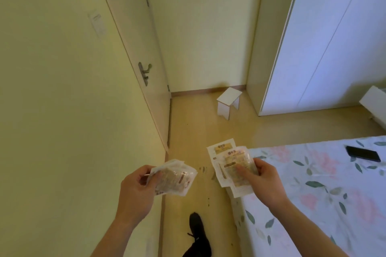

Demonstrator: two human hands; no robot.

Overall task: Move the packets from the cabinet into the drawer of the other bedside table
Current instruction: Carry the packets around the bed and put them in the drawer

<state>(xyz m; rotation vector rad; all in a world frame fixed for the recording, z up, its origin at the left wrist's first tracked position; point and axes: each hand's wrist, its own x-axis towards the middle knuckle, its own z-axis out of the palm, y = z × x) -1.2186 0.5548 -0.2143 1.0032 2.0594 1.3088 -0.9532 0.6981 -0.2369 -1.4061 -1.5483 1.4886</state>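
Note:
My left hand [135,185] grips a small bundle of clear packets [174,178] with brownish contents, held above the floor near the wall. My right hand [264,177] holds a fanned stack of pale packets [226,160] with yellow labels, thumb pressed on the front one, just left of the bed corner. Neither the cabinet nor the other bedside table is in view.
A bed with a floral sheet [325,185] fills the lower right, a dark phone [363,153] lying on it. A white door [144,64] stands on the left, a small white stool [228,101] on the wooden floor ahead, a white wardrobe [325,44] at the right. My dark shoe [197,229] is below.

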